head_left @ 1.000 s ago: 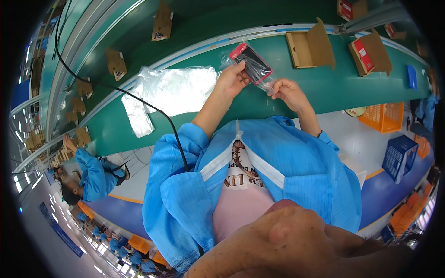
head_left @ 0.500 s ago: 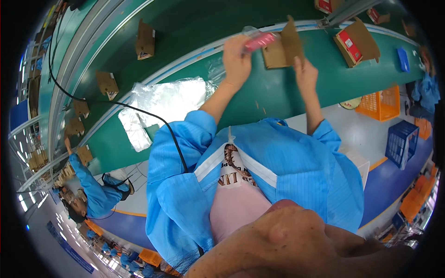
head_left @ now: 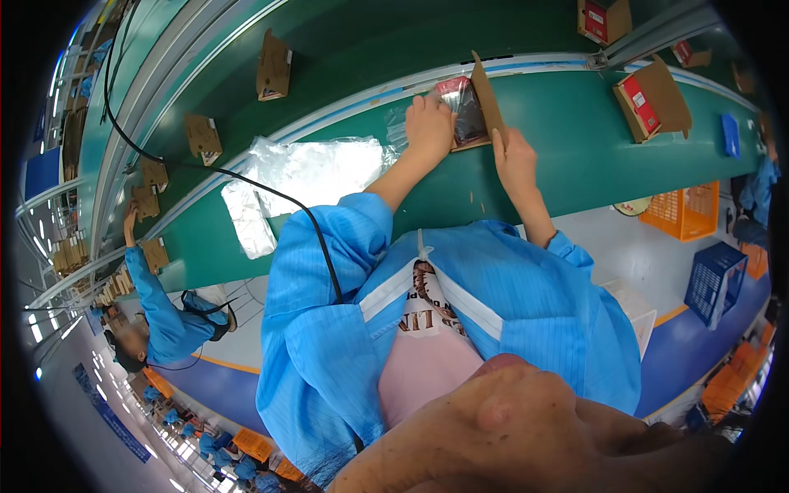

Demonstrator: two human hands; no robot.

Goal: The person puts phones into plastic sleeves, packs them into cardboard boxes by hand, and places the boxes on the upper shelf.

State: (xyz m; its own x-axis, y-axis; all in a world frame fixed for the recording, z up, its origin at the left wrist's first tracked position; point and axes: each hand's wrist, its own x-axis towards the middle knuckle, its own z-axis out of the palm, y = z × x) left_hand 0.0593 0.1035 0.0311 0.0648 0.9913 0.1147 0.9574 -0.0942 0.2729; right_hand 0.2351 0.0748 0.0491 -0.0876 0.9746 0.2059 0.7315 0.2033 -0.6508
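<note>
A small brown cardboard box (head_left: 487,97) stands on the green bench with its lid raised on the right side. Inside lies a flat red-and-dark packet (head_left: 472,123) in clear plastic. My left hand (head_left: 431,128) is at the box's left side, its fingers curled onto the packet's plastic edge; the fingertips are partly hidden. With thumb and fingers my right hand (head_left: 516,158) grips the lower near corner of the lid. Shiny clear plastic bags (head_left: 316,168) are spread on the bench to the left of my left hand.
Another opened box with a red item (head_left: 643,103) sits to the right, near a blue tray (head_left: 730,135). More boxes (head_left: 274,67) stand on the belt beyond the rail. A black cable (head_left: 238,175) crosses at left. An orange crate (head_left: 686,209) is beyond the bench edge. A co-worker (head_left: 160,308) reaches in at far left.
My left hand has lowered the red packet from above into the box. The box and my right hand on its lid have shifted left.
</note>
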